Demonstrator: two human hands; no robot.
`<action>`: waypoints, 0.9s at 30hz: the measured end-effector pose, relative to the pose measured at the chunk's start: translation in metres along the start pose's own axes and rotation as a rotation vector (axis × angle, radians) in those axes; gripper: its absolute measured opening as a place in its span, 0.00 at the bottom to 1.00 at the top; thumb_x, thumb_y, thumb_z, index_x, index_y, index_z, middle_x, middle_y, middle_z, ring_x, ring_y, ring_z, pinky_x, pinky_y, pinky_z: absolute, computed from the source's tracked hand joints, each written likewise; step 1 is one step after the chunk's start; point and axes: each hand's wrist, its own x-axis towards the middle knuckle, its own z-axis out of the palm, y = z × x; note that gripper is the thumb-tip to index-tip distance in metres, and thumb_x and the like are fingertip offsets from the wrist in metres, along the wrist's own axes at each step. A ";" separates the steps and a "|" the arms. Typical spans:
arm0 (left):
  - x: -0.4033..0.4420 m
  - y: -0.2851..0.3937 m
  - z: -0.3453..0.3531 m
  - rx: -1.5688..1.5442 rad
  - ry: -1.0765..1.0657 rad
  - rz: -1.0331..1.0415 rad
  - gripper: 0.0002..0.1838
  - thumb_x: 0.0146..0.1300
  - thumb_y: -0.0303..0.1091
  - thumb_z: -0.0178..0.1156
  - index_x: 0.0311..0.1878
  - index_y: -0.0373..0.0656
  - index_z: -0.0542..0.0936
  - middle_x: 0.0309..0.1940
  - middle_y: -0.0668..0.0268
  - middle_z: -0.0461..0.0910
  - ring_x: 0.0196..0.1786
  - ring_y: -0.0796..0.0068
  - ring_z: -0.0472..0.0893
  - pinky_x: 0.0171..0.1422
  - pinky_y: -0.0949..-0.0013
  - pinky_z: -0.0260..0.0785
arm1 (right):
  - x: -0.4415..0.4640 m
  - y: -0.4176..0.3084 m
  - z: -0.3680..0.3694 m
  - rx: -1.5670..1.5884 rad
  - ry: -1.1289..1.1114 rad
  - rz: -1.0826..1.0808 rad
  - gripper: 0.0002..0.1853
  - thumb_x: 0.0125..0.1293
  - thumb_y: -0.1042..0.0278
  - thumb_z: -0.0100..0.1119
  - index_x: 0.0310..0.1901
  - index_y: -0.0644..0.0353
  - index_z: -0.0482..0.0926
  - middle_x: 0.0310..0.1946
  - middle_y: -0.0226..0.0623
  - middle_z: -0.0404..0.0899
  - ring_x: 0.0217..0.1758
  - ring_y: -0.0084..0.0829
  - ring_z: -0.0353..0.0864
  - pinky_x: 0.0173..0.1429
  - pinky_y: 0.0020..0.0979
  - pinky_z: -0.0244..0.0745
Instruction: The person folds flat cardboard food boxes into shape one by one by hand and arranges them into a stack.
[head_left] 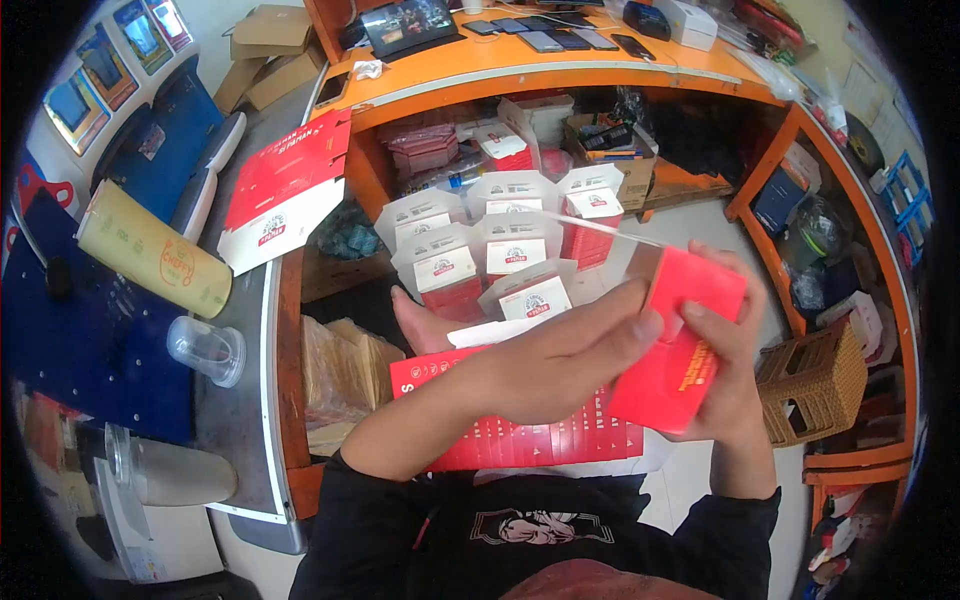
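Observation:
Both hands are on one red box with yellow print, tilted at the centre right. My left hand lies across its left side, its thumb against the red face. My right hand wraps round the right side, thumb on the front and fingers behind. A fan of flat red printed cartons lies on the lap beneath my left forearm. Beyond the hands stand several folded red-and-white boxes with raised open flaps.
Flat red-and-white cartons lie on the grey side table at left, near a yellow cup and a clear plastic cup. The orange desk holds phones and a tablet. A brown woven basket is at right.

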 end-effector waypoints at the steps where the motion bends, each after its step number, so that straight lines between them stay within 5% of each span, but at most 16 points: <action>1: 0.000 -0.012 -0.003 0.011 0.031 0.069 0.33 0.79 0.60 0.46 0.67 0.38 0.64 0.59 0.53 0.71 0.60 0.57 0.73 0.67 0.60 0.64 | -0.006 0.006 0.000 0.120 0.086 0.130 0.30 0.64 0.58 0.68 0.67 0.50 0.70 0.71 0.48 0.59 0.74 0.44 0.66 0.74 0.46 0.67; 4: 0.009 -0.071 -0.008 0.243 0.405 0.005 0.30 0.81 0.58 0.43 0.57 0.33 0.70 0.52 0.52 0.73 0.53 0.63 0.74 0.62 0.61 0.66 | -0.019 0.033 0.000 0.478 0.314 0.302 0.24 0.69 0.64 0.62 0.65 0.52 0.71 0.67 0.50 0.65 0.70 0.41 0.70 0.72 0.42 0.70; 5: 0.013 -0.083 -0.006 0.345 0.581 -0.061 0.30 0.81 0.56 0.43 0.55 0.32 0.71 0.50 0.53 0.73 0.52 0.64 0.74 0.61 0.61 0.66 | -0.017 0.032 -0.003 0.810 0.329 0.411 0.22 0.70 0.64 0.61 0.63 0.54 0.71 0.66 0.51 0.67 0.69 0.42 0.71 0.71 0.43 0.70; 6: 0.015 -0.079 -0.008 0.218 0.479 -0.227 0.32 0.82 0.55 0.41 0.60 0.28 0.71 0.56 0.52 0.75 0.57 0.66 0.75 0.66 0.62 0.66 | -0.015 0.030 -0.007 1.137 0.390 0.530 0.20 0.71 0.65 0.60 0.62 0.56 0.72 0.64 0.52 0.69 0.68 0.42 0.72 0.70 0.43 0.70; 8: 0.019 -0.093 -0.007 -0.273 0.393 -0.188 0.33 0.82 0.55 0.40 0.65 0.27 0.69 0.62 0.51 0.74 0.62 0.66 0.74 0.69 0.64 0.65 | -0.033 0.057 0.009 0.676 0.387 0.500 0.25 0.69 0.59 0.64 0.63 0.58 0.70 0.66 0.52 0.68 0.69 0.43 0.72 0.71 0.44 0.69; 9: 0.020 -0.105 -0.009 -0.519 0.345 -0.165 0.35 0.83 0.55 0.40 0.68 0.26 0.69 0.64 0.51 0.74 0.64 0.66 0.74 0.71 0.64 0.64 | -0.021 0.046 0.008 0.544 0.289 0.302 0.29 0.66 0.57 0.67 0.64 0.57 0.69 0.67 0.52 0.68 0.69 0.43 0.72 0.72 0.45 0.68; 11: 0.020 -0.119 -0.018 -0.323 0.521 -0.116 0.35 0.83 0.53 0.37 0.73 0.27 0.64 0.70 0.51 0.71 0.70 0.65 0.71 0.76 0.66 0.60 | 0.001 0.024 0.007 0.315 0.167 -0.126 0.37 0.61 0.52 0.74 0.66 0.55 0.66 0.69 0.53 0.68 0.70 0.43 0.72 0.73 0.46 0.66; 13: 0.016 -0.114 -0.025 -0.005 0.774 -0.039 0.33 0.84 0.51 0.36 0.73 0.28 0.64 0.69 0.51 0.71 0.70 0.64 0.71 0.76 0.65 0.59 | -0.014 0.032 -0.012 0.411 0.105 0.179 0.37 0.60 0.54 0.75 0.65 0.57 0.66 0.66 0.49 0.69 0.67 0.38 0.73 0.69 0.41 0.68; 15: 0.021 -0.132 -0.029 -0.083 0.750 0.033 0.31 0.84 0.48 0.35 0.75 0.30 0.62 0.69 0.50 0.71 0.72 0.62 0.69 0.78 0.65 0.56 | -0.023 0.036 -0.015 0.423 0.157 0.520 0.34 0.61 0.58 0.74 0.63 0.60 0.66 0.62 0.42 0.71 0.62 0.30 0.75 0.62 0.32 0.71; 18: 0.017 -0.144 -0.026 0.059 0.717 0.100 0.29 0.84 0.46 0.36 0.76 0.32 0.60 0.67 0.50 0.72 0.71 0.62 0.70 0.77 0.65 0.58 | -0.021 0.048 -0.017 0.180 0.172 0.558 0.28 0.64 0.56 0.71 0.59 0.57 0.68 0.47 0.27 0.74 0.43 0.16 0.72 0.44 0.21 0.67; 21: 0.010 -0.157 -0.030 0.003 0.591 0.063 0.28 0.83 0.43 0.41 0.76 0.33 0.59 0.64 0.53 0.73 0.65 0.67 0.73 0.71 0.66 0.63 | -0.022 0.054 -0.022 0.302 0.231 0.666 0.33 0.61 0.69 0.71 0.65 0.60 0.66 0.55 0.36 0.77 0.56 0.22 0.78 0.56 0.24 0.73; 27: -0.003 -0.112 -0.037 -0.049 0.552 0.038 0.32 0.78 0.38 0.56 0.77 0.38 0.57 0.54 0.60 0.74 0.49 0.77 0.78 0.55 0.73 0.71 | -0.025 0.054 -0.023 0.236 0.010 0.491 0.33 0.63 0.66 0.71 0.68 0.59 0.69 0.57 0.39 0.79 0.59 0.26 0.79 0.64 0.31 0.73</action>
